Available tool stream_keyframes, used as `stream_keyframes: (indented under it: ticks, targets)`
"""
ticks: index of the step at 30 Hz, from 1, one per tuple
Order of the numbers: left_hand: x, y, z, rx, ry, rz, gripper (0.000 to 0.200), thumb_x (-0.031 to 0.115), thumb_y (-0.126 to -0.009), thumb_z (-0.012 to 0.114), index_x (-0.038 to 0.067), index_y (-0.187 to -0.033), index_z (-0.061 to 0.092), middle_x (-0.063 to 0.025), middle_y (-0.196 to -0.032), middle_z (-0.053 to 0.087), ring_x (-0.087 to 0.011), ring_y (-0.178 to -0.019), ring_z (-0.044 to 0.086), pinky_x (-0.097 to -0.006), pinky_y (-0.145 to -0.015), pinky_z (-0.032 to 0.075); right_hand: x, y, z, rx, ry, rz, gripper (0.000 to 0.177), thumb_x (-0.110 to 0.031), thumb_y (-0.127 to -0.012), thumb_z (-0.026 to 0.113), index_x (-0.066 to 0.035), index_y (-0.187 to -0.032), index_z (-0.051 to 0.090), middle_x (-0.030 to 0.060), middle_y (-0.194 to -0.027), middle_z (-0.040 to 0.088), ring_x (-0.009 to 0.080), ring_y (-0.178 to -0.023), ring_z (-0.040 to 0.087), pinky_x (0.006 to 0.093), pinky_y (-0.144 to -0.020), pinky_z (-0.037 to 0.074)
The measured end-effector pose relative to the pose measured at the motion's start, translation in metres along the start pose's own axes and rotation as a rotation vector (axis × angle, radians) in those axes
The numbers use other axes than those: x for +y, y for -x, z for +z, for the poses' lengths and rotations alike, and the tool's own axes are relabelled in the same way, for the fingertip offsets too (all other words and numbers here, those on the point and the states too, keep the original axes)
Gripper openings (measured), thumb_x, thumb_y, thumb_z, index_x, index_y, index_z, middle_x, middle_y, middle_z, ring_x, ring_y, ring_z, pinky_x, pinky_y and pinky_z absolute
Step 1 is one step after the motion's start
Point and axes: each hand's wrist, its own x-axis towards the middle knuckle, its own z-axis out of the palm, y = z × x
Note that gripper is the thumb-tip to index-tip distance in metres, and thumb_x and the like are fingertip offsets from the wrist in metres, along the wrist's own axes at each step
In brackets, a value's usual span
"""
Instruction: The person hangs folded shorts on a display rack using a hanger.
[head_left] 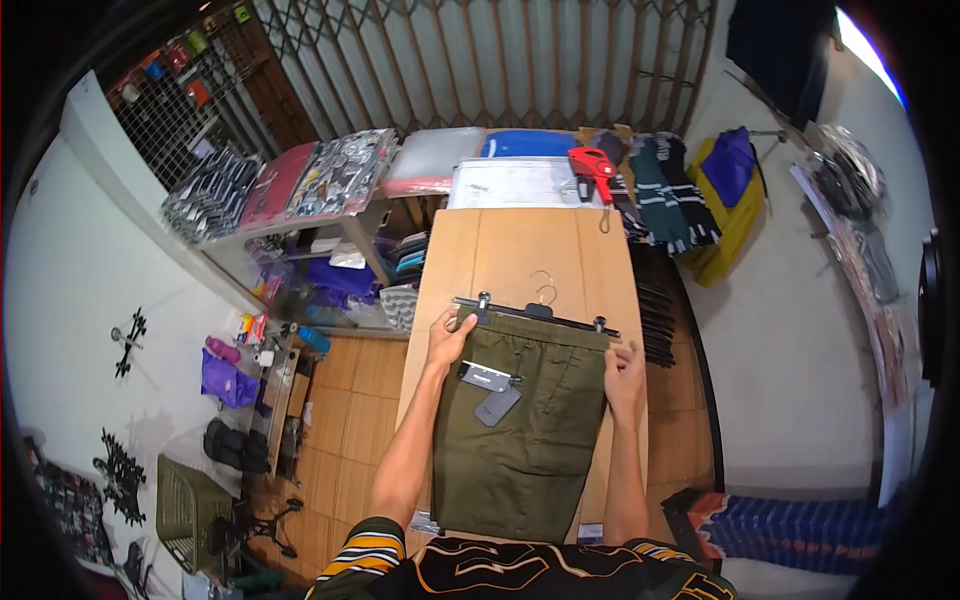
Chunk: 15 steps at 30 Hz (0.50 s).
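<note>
A pair of olive green shorts [520,440] lies flat on the wooden table, its waistband toward the far side. Along the waistband runs a black clip hanger [560,318] with a metal hook and two clips. Near the left clip, my left hand [450,338] is closed on the waistband's left corner, thumb on top. At the opposite corner my right hand [625,380] pinches the waistband's edge, just below the right clip; its fingertips are slightly blurred. Dark grey tags [497,405] hang over the front of the shorts.
The wooden table [530,240] extends ahead. Beyond it are a white box [510,185] and a red tag gun-like tool [592,172]. Packaged clothes [340,170] cover a glass counter at left. Black hangers [655,320] sit beside the table's right edge.
</note>
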Motion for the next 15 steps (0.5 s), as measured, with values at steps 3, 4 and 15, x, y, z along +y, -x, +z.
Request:
stream_keyframes:
  ticks: [3,4,15]
  targets:
    - [0.019,0.018,0.006,-0.001,0.05,0.03,0.033,0.017,-0.09,0.073,-0.002,-0.113,0.06,-0.0101,-0.099,0.071,-0.0125,-0.087,0.066,-0.025,-0.077,0.051,0.029,-0.004,0.005,-0.147,-0.272,0.109,0.065,-0.018,-0.086,0.074,0.011,-0.135,0.042,0.0164,-0.106,0.065,0.0196,-0.097,0.063,0.0286,-0.085,0.05]
    - [0.024,0.026,0.002,-0.011,0.083,0.046,0.032,0.017,-0.09,0.073,-0.002,-0.113,0.059,-0.0098,-0.099,0.071,-0.0127,-0.087,0.065,-0.0252,-0.078,0.051,0.03,-0.006,0.002,-0.208,-0.423,0.176,0.065,-0.017,-0.087,0.074,0.011,-0.136,0.042,0.0164,-0.107,0.066,0.0192,-0.097,0.063,0.0289,-0.085,0.05]
    - [0.09,0.164,-0.034,-0.15,0.395,0.116,0.033,0.01,-0.093,0.069,0.0,-0.123,0.056,-0.0102,-0.112,0.068,-0.0134,-0.1,0.064,-0.0266,-0.089,0.049,-0.046,0.09,-0.086,-0.312,-0.774,0.139,0.042,-0.016,-0.095,0.066,0.007,-0.129,0.054,0.0114,-0.118,0.065,0.0141,-0.104,0.061,0.0263,-0.092,0.047]
